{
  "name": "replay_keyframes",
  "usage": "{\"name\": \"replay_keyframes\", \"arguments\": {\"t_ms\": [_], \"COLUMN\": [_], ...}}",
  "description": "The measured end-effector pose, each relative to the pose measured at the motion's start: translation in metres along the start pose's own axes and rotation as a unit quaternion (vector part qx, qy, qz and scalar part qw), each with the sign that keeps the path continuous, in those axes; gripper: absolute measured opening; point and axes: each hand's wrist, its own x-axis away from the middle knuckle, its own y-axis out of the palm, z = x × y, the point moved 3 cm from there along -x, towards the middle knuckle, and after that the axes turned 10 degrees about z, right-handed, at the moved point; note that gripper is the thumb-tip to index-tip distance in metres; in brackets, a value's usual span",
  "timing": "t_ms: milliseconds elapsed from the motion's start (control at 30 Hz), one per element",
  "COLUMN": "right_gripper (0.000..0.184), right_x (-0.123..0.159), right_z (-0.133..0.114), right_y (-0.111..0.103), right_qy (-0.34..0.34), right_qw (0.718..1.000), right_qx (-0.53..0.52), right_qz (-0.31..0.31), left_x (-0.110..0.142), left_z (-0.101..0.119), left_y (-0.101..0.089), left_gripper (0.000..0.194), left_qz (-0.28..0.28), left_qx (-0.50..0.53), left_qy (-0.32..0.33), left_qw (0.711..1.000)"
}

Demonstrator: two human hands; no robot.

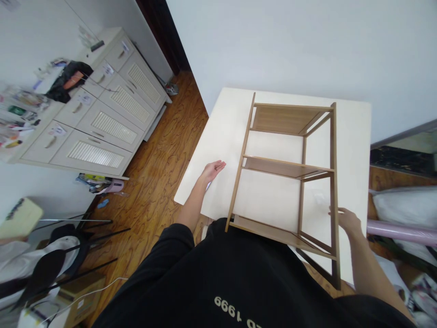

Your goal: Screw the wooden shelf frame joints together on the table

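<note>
A three-tier wooden shelf rack (pixel 333 191) lies on its side on a white table (pixel 317 136), its near end against my black top. My right hand (pixel 348 222) is closed around the right-hand upright, with the fingertips showing past its inner edge. My left hand (pixel 213 171) is apart from the rack, to the left of it and above the tabletop. Its fingers are stretched out and hold nothing. Under my left wrist a small bluish-white item (pixel 208 185) shows in part; I cannot tell its kind.
A white wall runs behind the table. On the left stands a white cabinet (pixel 82 132) with bottles and a black bag (pixel 70 79) on top. A black chair (pixel 44 269) and a cardboard box (pixel 85 296) are at lower left. Plastic-wrapped bundles (pixel 406 207) and a pink roll (pixel 403 233) lie at right.
</note>
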Motion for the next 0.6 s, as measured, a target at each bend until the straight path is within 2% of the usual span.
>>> {"name": "replay_keyframes", "arguments": {"t_ms": [100, 200, 300, 433, 533, 600], "right_gripper": [0.036, 0.023, 0.02, 0.019, 0.019, 0.018], "right_x": [0.003, 0.014, 0.032, 0.054, 0.064, 0.068], "right_z": [0.015, 0.021, 0.02, 0.018, 0.022, 0.025], "right_y": [-0.01, -0.024, -0.04, -0.055, -0.061, -0.063], "right_qy": [0.1, 0.129, 0.16, 0.182, 0.18, 0.184], "right_qw": [0.994, 0.99, 0.985, 0.982, 0.982, 0.981], "right_qx": [0.018, 0.03, 0.049, 0.043, 0.037, 0.038], "right_qz": [-0.036, -0.043, -0.041, 0.003, 0.039, 0.049], "left_x": [-0.039, -0.07, -0.095, -0.117, -0.125, -0.129], "left_z": [-0.023, -0.039, -0.046, -0.05, -0.051, -0.052], "left_y": [0.007, 0.015, 0.018, 0.018, 0.018, 0.019], "left_gripper": [0.026, 0.038, 0.04, 0.031, 0.018, 0.019], "left_qz": [0.0, -0.015, -0.032, -0.032, -0.024, -0.024], "left_qx": [-0.082, -0.167, -0.256, -0.362, -0.404, -0.417], "left_qy": [-0.025, -0.032, -0.019, 0.043, 0.107, 0.137], "left_qw": [0.996, 0.985, 0.966, 0.931, 0.908, 0.898]}}
